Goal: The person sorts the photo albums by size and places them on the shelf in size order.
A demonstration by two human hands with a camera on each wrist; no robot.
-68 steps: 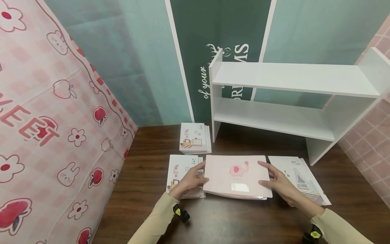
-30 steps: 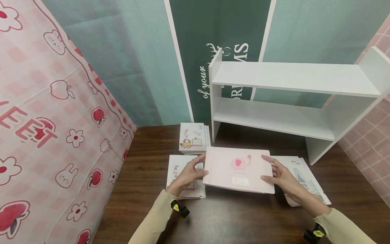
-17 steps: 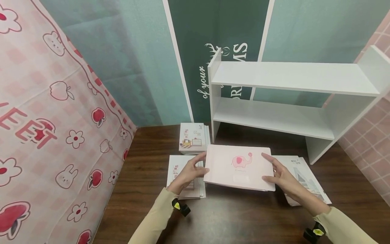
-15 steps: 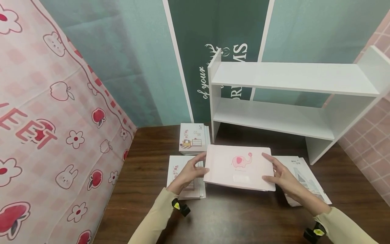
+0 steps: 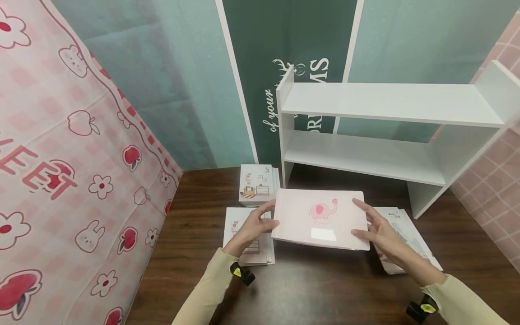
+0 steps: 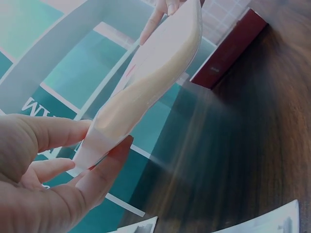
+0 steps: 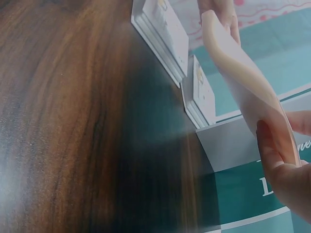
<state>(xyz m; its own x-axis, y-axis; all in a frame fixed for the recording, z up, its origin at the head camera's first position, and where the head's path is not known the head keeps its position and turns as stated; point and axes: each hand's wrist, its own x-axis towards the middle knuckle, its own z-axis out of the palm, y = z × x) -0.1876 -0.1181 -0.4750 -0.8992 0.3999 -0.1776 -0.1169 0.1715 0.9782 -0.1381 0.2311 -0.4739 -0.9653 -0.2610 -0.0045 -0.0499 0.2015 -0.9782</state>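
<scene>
The left hand (image 5: 253, 228) and right hand (image 5: 382, 231) pinch opposite ends of the pink folder (image 5: 318, 220), held above the counter (image 5: 313, 289) in front of the white shelf (image 5: 390, 103). Its bent shape suggests floppiness: if either pinch loosens, it could sag, twist or drop onto the counter.

What looked like a home study corner filled my remote feed: a dark wood-grain tabletop (image 5: 308, 293), a white two-tier shelf unit (image 5: 386, 101) and stacked booklets (image 5: 256, 185) — hemmed in by a pink apple-and-bunny cloth (image 5: 101, 149), a teal-and-green lettered backdrop (image 5: 191, 90) and a pink tile-patterned surface (image 5: 489, 180). I could not tell from my end whether it was a lived-in home or a dressed set.
</scene>
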